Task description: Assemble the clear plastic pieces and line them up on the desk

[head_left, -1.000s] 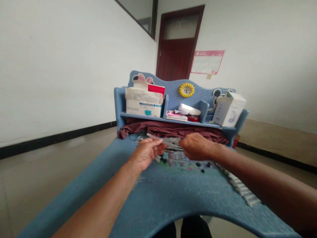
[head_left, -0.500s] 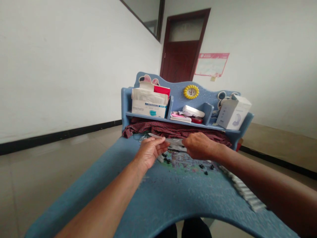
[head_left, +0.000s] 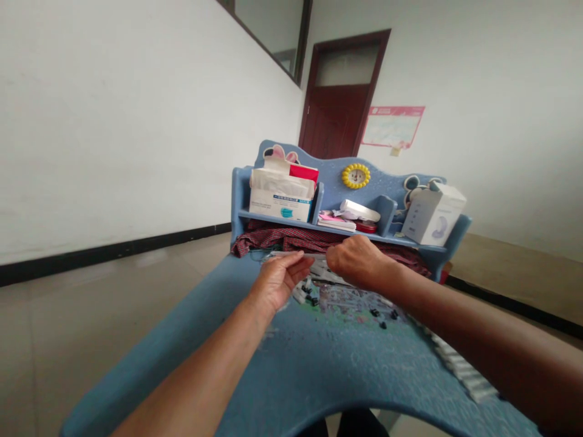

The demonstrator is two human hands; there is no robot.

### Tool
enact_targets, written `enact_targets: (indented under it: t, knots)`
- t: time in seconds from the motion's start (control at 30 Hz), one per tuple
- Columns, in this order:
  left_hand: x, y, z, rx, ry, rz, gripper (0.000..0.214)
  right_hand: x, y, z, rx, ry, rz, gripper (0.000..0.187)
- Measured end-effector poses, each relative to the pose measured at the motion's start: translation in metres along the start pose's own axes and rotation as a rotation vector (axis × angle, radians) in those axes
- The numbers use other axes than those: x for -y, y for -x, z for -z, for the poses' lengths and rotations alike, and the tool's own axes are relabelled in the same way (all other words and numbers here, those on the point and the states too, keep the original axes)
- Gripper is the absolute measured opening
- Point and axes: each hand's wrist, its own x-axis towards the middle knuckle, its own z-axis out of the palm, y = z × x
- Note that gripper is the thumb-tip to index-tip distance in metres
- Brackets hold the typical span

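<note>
Over the middle of a blue desk [head_left: 296, 364], my left hand [head_left: 279, 280] and my right hand [head_left: 353, 262] both pinch a thin pale strip [head_left: 314, 257] stretched between them. Each hand's fingers are closed on an end of the strip. Small black pieces [head_left: 382, 315] lie scattered on the desk just below and to the right of my right hand. A few white and black bits [head_left: 306, 296] lie under the strip. A row of white pieces [head_left: 464, 370] runs along the desk's right edge.
At the desk's back stands a blue shelf [head_left: 319, 221] holding a white box of masks [head_left: 280, 194], papers [head_left: 337, 221], a yellow clock [head_left: 356, 176] and a white carton [head_left: 432, 215]. A red checked cloth [head_left: 282, 240] lies under the shelf. A dark door [head_left: 337, 115] is behind.
Both hands rose slightly and drew closer together with the strip; my right hand moved left toward the left hand. The camera view shifted, so the desk sits further right.
</note>
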Motion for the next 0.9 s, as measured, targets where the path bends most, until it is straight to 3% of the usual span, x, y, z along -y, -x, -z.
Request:
enact_targets:
  t: [0.4,0.63,0.77,0.9]
  knots:
    - [-0.013,-0.002,0.002,-0.075,0.166,-0.058,0.012,-0.005,-0.026,0.014,-0.110,0.055,0.034,0.015]
    - [-0.013,0.000,0.002,-0.009,0.225,-0.051,0.016,-0.003,-0.032,0.019,-0.113,0.052,0.051,0.016]
    - [-0.025,-0.001,0.004,0.009,0.300,-0.129,0.018,-0.002,-0.032,0.028,-0.279,0.026,0.034,0.020]
    - [-0.044,0.001,0.009,-0.005,0.379,-0.222,0.017,0.006,-0.011,0.031,-0.447,-0.099,0.039,0.025]
